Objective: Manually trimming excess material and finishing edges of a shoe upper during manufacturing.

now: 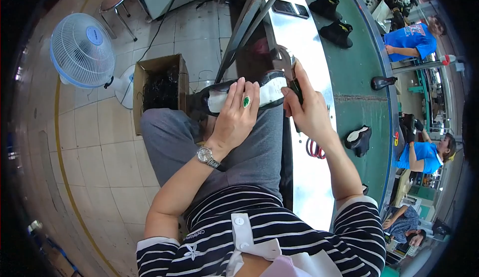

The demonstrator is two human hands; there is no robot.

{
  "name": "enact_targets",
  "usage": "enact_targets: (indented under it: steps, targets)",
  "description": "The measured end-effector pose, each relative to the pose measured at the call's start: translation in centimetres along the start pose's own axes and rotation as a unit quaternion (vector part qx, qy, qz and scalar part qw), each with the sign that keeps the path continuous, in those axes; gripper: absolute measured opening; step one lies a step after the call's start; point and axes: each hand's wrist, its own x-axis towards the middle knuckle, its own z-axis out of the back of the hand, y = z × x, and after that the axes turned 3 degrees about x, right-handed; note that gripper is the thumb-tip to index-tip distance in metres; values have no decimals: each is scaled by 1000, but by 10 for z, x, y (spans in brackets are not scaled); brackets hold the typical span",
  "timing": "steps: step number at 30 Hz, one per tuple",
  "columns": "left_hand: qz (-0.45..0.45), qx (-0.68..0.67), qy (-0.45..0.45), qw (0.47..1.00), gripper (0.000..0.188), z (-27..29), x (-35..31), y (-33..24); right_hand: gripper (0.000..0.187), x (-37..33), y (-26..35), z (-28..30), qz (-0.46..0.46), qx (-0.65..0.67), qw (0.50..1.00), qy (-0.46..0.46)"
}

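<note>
Across my lap lies a black shoe (272,88), its white underside turned up and dark material edging it all round. My left hand (237,111) grips it over the middle, fingers laid across the underside and the thumb out of sight. At the shoe's right end, my right hand (308,102) is closed round a hand tool (288,62) with a curved metal head and a dark handle. The tool's head is right beside the shoe's end. Whether it touches the shoe, I cannot tell.
A metal-topped bench (312,197) runs along my right, with red-handled scissors (315,148) and a phone (290,8). Beyond it, a green conveyor belt (366,72) carries several dark shoes. At left are a cardboard box (182,90) of black scraps and a fan (84,50). Several people work across the belt.
</note>
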Motion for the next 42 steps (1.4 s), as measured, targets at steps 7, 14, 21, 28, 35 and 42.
enact_targets:
  steps: [7, 14, 21, 28, 35, 42]
  targets:
    - [-43, 81, 9, 996, 46, -5, -2, 5, 67, -1, 8, -6, 79, -142, 985, 54]
    - [-35, 59, -32, 997, 31, -7, -6, 7, 71, 3, 11, -15, 82, -222, 968, 83]
    - [31, -22, -42, 998, 31, -1, -1, 4, 75, -4, 7, -35, 61, -249, 964, 73]
    - [61, 115, 135, 982, 48, 42, 5, 11, 70, -9, 16, -44, 96, -221, 970, 24]
    - [42, 98, 69, 992, 46, 25, -13, 15, 68, -5, 34, -45, 100, -197, 975, 25]
    - [125, -44, 23, 991, 70, 48, -13, 29, 71, -2, 40, -47, 93, -207, 972, 62]
